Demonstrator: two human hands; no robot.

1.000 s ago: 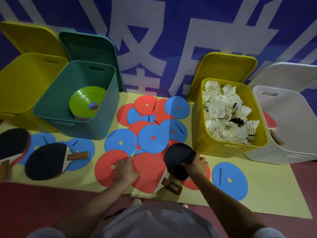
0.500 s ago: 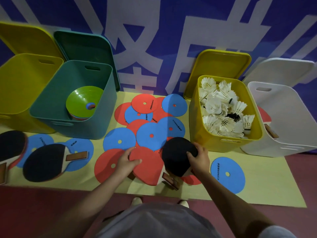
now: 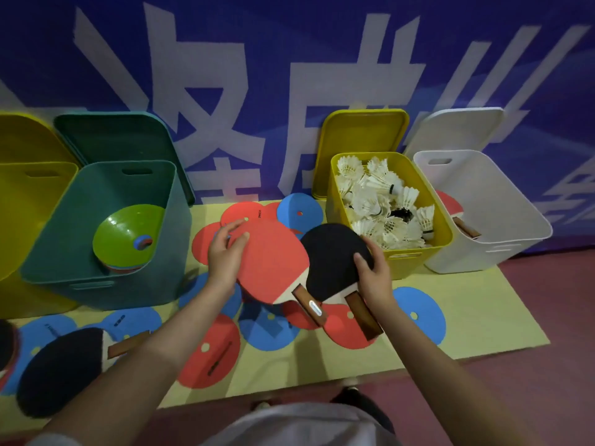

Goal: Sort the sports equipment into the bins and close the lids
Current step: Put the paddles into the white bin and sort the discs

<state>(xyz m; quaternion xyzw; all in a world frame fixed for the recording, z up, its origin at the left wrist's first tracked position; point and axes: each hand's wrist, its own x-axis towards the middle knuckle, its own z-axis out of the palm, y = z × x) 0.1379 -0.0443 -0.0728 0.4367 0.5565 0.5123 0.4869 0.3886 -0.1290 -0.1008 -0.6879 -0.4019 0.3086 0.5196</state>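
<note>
The left hand [image 3: 225, 255] holds a red paddle [image 3: 273, 262] up off the yellow mat [image 3: 483, 317], its fingers stretched along the edge and thumb on top. The right hand [image 3: 375, 275] grips a black paddle [image 3: 331, 259] by its edge, with the fingers curled over the face. The two paddles overlap a little, above the red and blue discs [image 3: 421, 313] on the mat. Another black paddle [image 3: 61, 371] lies at the left. The green bin [image 3: 80, 239] holds cones; a yellow bin [image 3: 415, 262] holds shuttlecocks [image 3: 380, 204], and a white bin [image 3: 502, 220] stands beside it.
</note>
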